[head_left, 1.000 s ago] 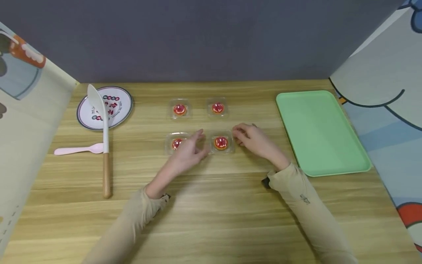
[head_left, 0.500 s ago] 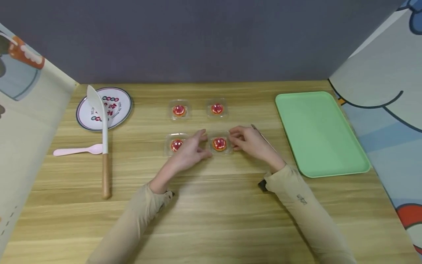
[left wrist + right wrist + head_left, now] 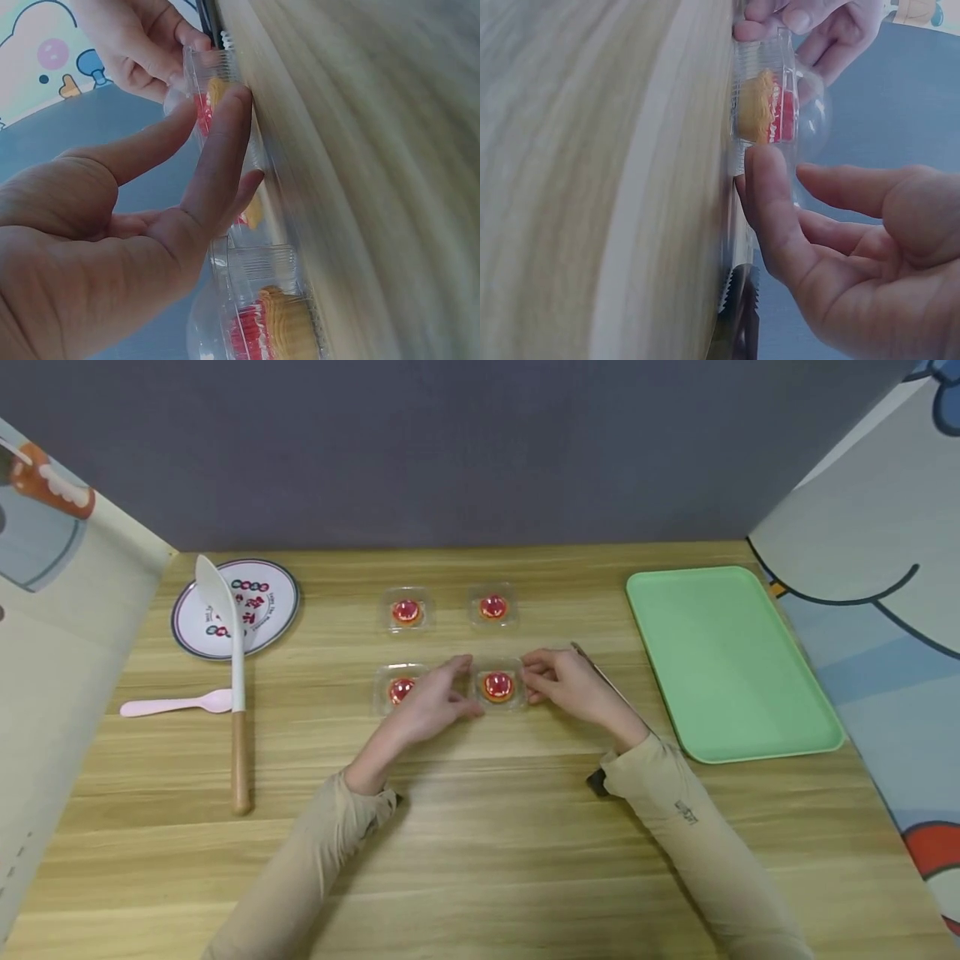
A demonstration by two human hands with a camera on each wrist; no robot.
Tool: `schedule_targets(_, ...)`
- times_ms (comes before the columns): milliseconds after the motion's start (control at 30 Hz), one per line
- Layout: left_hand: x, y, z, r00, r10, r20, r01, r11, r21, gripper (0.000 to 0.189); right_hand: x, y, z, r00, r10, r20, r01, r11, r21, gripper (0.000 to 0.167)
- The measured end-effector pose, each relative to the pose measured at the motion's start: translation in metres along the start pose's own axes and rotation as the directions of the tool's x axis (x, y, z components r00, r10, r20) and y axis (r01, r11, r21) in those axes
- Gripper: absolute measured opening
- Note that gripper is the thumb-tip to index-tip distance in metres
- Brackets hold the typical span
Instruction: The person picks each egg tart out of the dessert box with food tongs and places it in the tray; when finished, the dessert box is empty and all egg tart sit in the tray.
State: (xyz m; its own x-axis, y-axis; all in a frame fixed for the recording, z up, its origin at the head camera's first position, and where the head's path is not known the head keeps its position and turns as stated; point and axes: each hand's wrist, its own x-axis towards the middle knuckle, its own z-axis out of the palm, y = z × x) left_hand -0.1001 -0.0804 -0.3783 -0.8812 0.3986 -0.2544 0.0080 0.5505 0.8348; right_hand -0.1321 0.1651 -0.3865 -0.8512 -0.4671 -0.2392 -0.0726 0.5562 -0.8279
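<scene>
In the head view, a small tart with a red top (image 3: 498,687) sits in a clear plastic box (image 3: 513,703) on the wooden table, between both hands. My left hand (image 3: 431,703) touches the box's left side, its thumb and forefinger spread apart along the edge. From the other side my right hand (image 3: 566,683) pinches the right edge with thumb and fingers. In the right wrist view the tart (image 3: 754,109) shows through the clear wall, under a domed lid (image 3: 814,109). Another boxed tart (image 3: 402,690) lies left, partly behind the left hand.
Two more boxed tarts (image 3: 407,612) stand in a row behind. A green tray (image 3: 735,664) is on the right. At left lie a plate (image 3: 273,606), a white spoon with wooden handle (image 3: 239,760) and a pink spoon (image 3: 172,705). A thin toothed utensil (image 3: 739,307) lies under my right hand.
My right hand has moved left onto the box's edge, and my left hand has come slightly right to its other side. The box has shifted a little left.
</scene>
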Motion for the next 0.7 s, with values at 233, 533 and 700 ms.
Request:
schedule_targets(233, 0.0022, -0.0009, -0.0011, 1.0, 0.028, -0.009, -0.028, 0.999, 0.044, 0.083, -0.0005, 0.001, 0.0003, 1.0, -0.023, -0.001, 0.023, 0.999, 0.031, 0.033)
schedule_targets(533, 0.0024, 0.0, -0.001, 1.0, 0.019, -0.002, -0.019, 1.0, 0.012, 0.082, -0.0012, -0.0008, 0.0003, 1.0, -0.024, 0.007, 0.024, 0.999, 0.022, 0.032)
schedule_targets(700, 0.0015, 0.0013, -0.0002, 1.0, 0.016, -0.001, -0.016, 1.0, 0.003, 0.083, -0.001, 0.0, 0.0015, 0.999, -0.043, 0.003, 0.043, 0.999, 0.011, 0.032)
